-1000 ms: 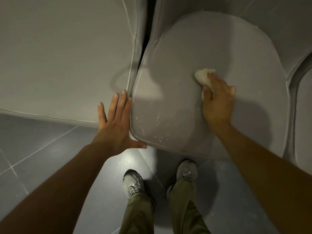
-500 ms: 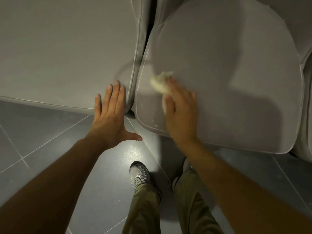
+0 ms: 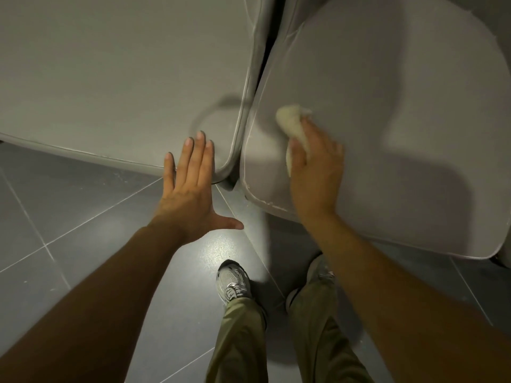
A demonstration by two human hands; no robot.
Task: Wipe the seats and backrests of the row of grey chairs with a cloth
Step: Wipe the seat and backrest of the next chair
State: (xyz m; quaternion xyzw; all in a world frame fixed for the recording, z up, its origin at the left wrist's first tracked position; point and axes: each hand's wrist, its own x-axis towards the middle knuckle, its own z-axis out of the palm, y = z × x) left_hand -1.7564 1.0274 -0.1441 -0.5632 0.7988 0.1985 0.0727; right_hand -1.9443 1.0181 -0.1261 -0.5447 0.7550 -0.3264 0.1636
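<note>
Two grey chair seats lie side by side below me. My right hand (image 3: pixel 313 164) holds a crumpled cream cloth (image 3: pixel 293 125) and presses it onto the front-left part of the right seat (image 3: pixel 401 100). White scuff marks show along that seat's front-left edge. My left hand (image 3: pixel 190 186) is flat with its fingers straight and spread, fingertips over the front-right corner of the left seat (image 3: pixel 110 78). A narrow dark gap separates the two seats. The backrests are out of view.
Dark grey floor tiles (image 3: pixel 69 217) with pale grout lines run in front of the seats. My two feet in grey trainers (image 3: pixel 232 283) and olive trousers stand just before the right seat's front edge.
My right hand with the cloth swept from the middle of the right seat toward its left edge, then came back slightly right. The view shifted down. My left hand stayed at the left seat's corner.
</note>
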